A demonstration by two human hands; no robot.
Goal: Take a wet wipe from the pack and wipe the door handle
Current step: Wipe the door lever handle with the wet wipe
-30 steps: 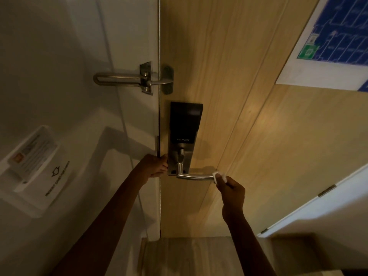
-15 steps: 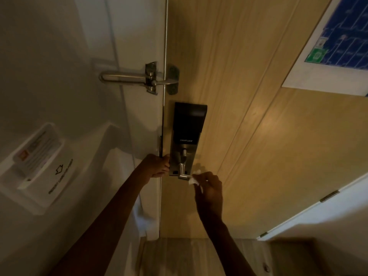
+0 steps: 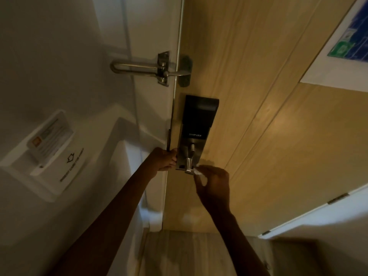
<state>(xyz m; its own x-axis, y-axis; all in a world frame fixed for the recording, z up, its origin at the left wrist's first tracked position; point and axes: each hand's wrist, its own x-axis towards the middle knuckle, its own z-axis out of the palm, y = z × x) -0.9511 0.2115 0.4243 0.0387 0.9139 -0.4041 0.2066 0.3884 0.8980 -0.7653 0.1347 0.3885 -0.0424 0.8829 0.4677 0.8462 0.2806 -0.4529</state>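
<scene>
right hand (image 3: 214, 181) pinching wet wipe (image 3: 199, 170), door handle (image 3: 188, 166)

We see the lock plate (image 3: 196, 134) on the door (image 3: 258, 116) by its left edge — swing latch (image 3: 151, 69) above it, card holder (image 3: 47, 154) on the wall (image 3: 49, 56) well left, poster (image 3: 346, 46) upper right.

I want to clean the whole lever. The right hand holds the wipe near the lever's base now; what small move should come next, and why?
Probably slide the right hand rightward, drawing the wet wipe along the door handle toward its free end. The wipe sits at the pivot end by the lock plate, and the left hand steadies the door edge.
</scene>
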